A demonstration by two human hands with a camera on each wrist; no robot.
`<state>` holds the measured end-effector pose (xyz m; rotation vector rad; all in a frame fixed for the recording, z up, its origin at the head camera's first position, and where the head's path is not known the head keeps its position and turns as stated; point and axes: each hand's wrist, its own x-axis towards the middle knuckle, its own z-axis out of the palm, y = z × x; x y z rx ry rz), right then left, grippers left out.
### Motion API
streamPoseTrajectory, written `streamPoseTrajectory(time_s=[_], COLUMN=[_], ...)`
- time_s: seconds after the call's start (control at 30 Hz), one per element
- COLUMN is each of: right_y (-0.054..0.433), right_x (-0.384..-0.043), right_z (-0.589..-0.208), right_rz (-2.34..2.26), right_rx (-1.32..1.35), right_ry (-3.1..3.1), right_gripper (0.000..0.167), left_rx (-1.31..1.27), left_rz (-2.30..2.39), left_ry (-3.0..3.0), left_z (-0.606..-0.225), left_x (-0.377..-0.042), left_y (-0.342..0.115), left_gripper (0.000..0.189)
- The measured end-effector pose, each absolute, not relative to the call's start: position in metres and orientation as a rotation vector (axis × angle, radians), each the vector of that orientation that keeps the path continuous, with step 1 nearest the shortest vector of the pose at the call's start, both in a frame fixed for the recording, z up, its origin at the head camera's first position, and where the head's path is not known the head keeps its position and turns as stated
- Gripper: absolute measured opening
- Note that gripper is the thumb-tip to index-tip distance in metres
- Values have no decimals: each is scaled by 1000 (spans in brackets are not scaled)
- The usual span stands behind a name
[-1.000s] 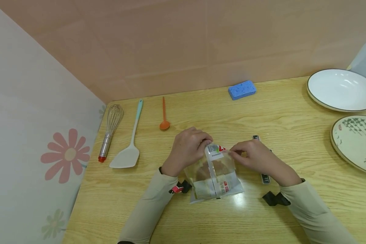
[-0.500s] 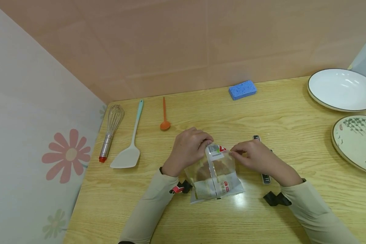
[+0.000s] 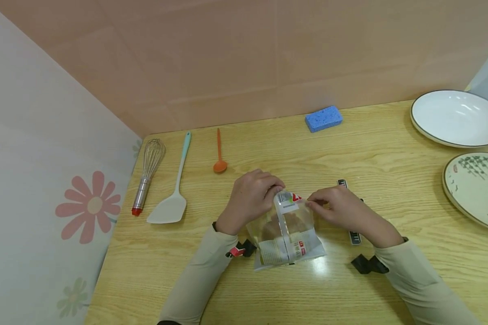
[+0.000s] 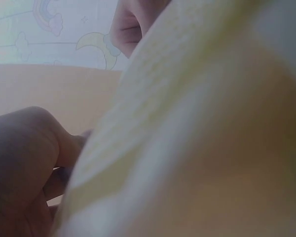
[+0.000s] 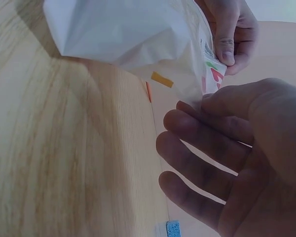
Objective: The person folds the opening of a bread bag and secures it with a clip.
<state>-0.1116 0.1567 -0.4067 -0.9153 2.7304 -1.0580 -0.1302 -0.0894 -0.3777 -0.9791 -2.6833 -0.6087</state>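
A plastic packaging bag [image 3: 286,234], part see-through and part printed, hangs between the two hands above the table. My left hand [image 3: 253,194] grips its upper left corner, thumb over curled fingers. With thumb and index finger my right hand [image 3: 339,207] pinches the upper right edge; its other fingers [image 5: 187,158] spread loosely in the right wrist view. Seen from there, the bag [image 5: 123,34] shows a white side with a small orange mark. In the left wrist view the blurred bag [image 4: 138,148] covers most of the picture. What it contains cannot be made out.
At the left lie a whisk [image 3: 148,176], a spatula [image 3: 172,203] and an orange spoon [image 3: 219,164]. A blue sponge [image 3: 323,118] sits near the back wall. Two plates, one white [image 3: 457,117] and one patterned [image 3: 477,189], stand right. A black-and-white strip [image 3: 354,238] lies partly under the right forearm.
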Motion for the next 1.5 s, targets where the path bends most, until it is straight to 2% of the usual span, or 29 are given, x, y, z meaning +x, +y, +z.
streamPoseTrajectory(time_s=[1.5], right_y=[159], right_x=[-111], right_z=[-405], right_rz=[-1044], right_rx=[-911], right_ry=[2705], right_gripper=[9], left_rx=[-993], left_rz=[-600], left_ry=[-2681], left_z=[-380], left_x=[-130], left_y=[-89], left_gripper=[12])
